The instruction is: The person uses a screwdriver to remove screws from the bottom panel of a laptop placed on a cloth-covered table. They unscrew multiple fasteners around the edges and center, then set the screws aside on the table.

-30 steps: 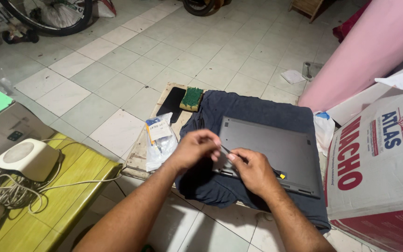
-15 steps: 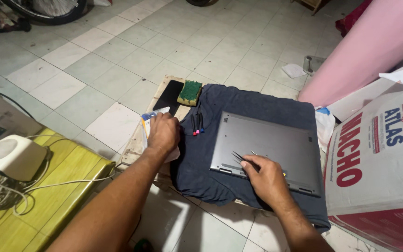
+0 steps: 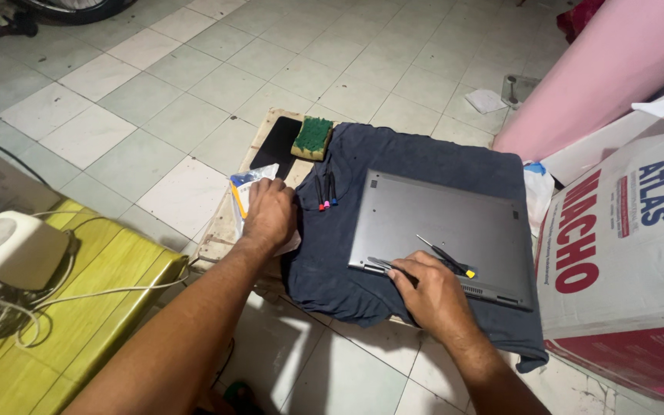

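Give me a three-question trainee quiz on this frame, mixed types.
1. True or false: the left hand rests on the laptop.
2. Which lies on the laptop's grey underside? A) green sponge B) thin screwdriver C) phone
3. What does the laptop sit on?

Key:
1. False; it rests on a plastic packet beside the cloth.
2. B, the screwdriver, just beyond the right hand.
3. A dark blue cloth.

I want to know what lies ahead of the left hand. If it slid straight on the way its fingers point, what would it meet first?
The left hand rests on a clear plastic bag, fingers pointing away toward the black pad. Past the bag's edge, that pad probably comes first; the green sponge lies slightly to the side.
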